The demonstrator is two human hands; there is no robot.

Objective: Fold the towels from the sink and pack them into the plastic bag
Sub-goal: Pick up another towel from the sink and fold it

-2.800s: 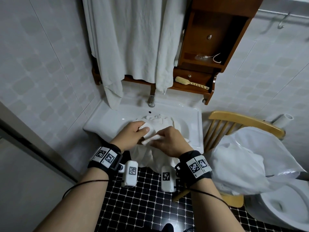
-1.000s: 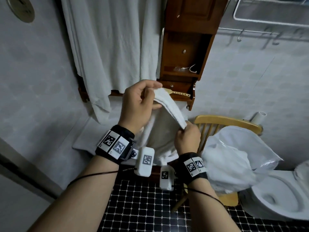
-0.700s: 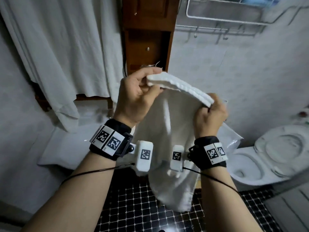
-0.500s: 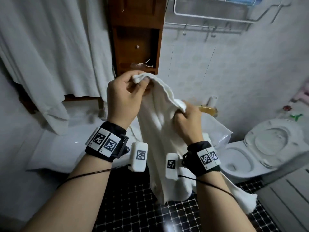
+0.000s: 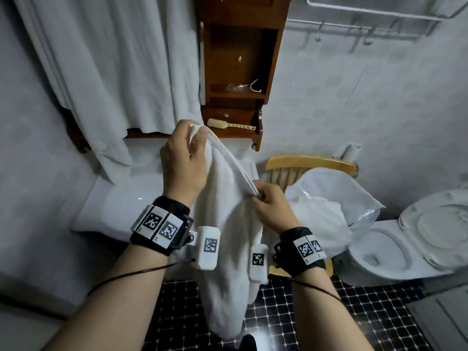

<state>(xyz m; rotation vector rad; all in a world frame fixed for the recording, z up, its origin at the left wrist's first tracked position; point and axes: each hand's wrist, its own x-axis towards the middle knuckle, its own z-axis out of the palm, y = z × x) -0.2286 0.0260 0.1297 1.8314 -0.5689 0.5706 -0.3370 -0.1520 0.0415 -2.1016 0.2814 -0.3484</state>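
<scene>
**White towel held up between both grips in front of the sink**

A white towel [image 5: 228, 236] is held in the air at the middle of the view and hangs down towards the black tiled floor [image 5: 354, 312]. Its upper edge is stretched on a slant from 11 o'clock down to 4 o'clock. The high end of that edge is pinched by the left grip [image 5: 183, 163], with thumb and fingers curled round the cloth. The low end is pinched by the right grip [image 5: 272, 206], with fingertips closed on the doubled hem. A black band with square printed markers is worn on each wrist.

The white sink [image 5: 121, 198] is seen behind the towel, at 9 o'clock of it, and is partly hidden by the left forearm. Whether more towels lie in the basin cannot be told.

The plastic bag [image 5: 329, 198] is found at 3 o'clock of the towel, resting on a wooden chair [image 5: 304, 162], just beyond the right grip and apart from it. A toilet [image 5: 379, 249] with its lid raised stands further towards 3 o'clock.

At 12 o'clock a wooden cabinet [image 5: 238, 59] is fixed to the tiled wall, with a pale brush [image 5: 229, 124] lying on its lowest shelf. A white cloth [image 5: 114, 72] hangs at 10 o'clock.
</scene>
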